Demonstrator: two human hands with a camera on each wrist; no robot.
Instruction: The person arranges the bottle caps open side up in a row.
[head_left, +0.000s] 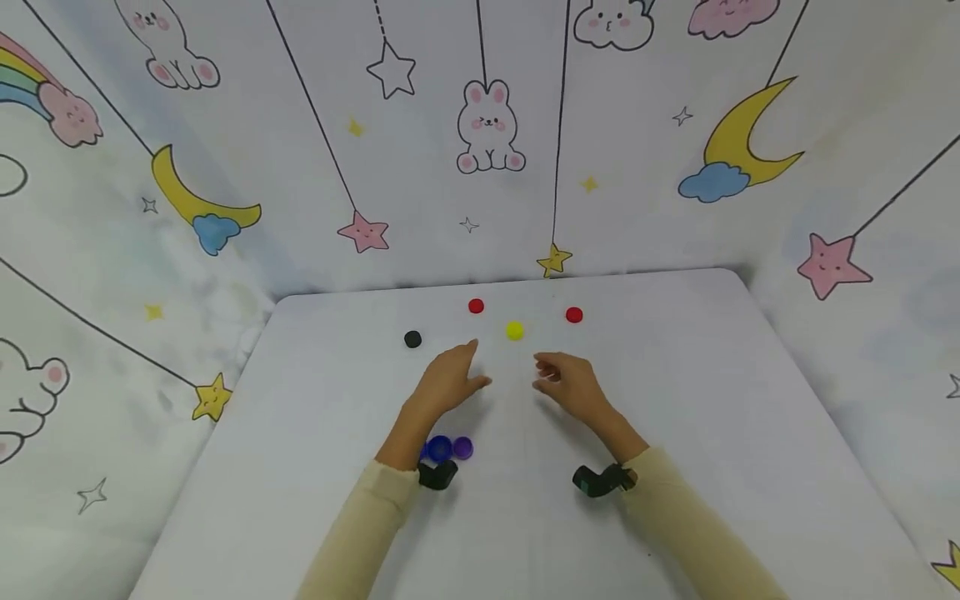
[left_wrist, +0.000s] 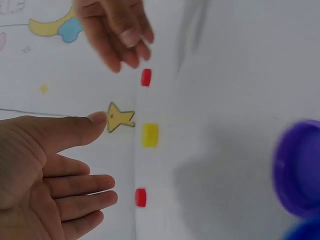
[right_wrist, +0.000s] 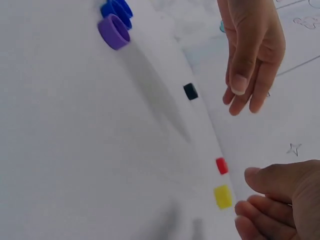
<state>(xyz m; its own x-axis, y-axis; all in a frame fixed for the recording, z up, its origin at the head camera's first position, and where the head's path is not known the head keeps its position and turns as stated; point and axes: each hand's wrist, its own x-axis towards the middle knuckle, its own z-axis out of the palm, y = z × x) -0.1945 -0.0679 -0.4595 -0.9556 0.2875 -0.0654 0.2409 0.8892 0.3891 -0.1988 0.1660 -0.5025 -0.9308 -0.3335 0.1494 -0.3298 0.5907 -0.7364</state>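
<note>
My left hand (head_left: 447, 379) hovers over the table, holding nothing, its fingers extended and thumb apart. Opposite it, my right hand (head_left: 572, 385) is also empty, with its fingers loosely bent. Beyond the hands lie a yellow disc (head_left: 514, 331), a red disc (head_left: 476, 306), a second red disc (head_left: 574, 315) and a black disc (head_left: 412, 339). The black one is nearest my left hand. Beside my left wrist sit a blue cap (head_left: 439, 449) and a purple cap (head_left: 463, 448), with another blue cap (head_left: 423, 452) partly hidden by the wrist. In the right wrist view the purple cap (right_wrist: 114, 32) shows a hollow, raised rim.
The white table (head_left: 675, 358) ends at a back edge just past the discs. Behind it rises a wall covering (head_left: 420, 167) printed with bunnies, stars and moons. Each wrist carries a small dark camera, the right one (head_left: 600, 481) just above the sleeve's cuff.
</note>
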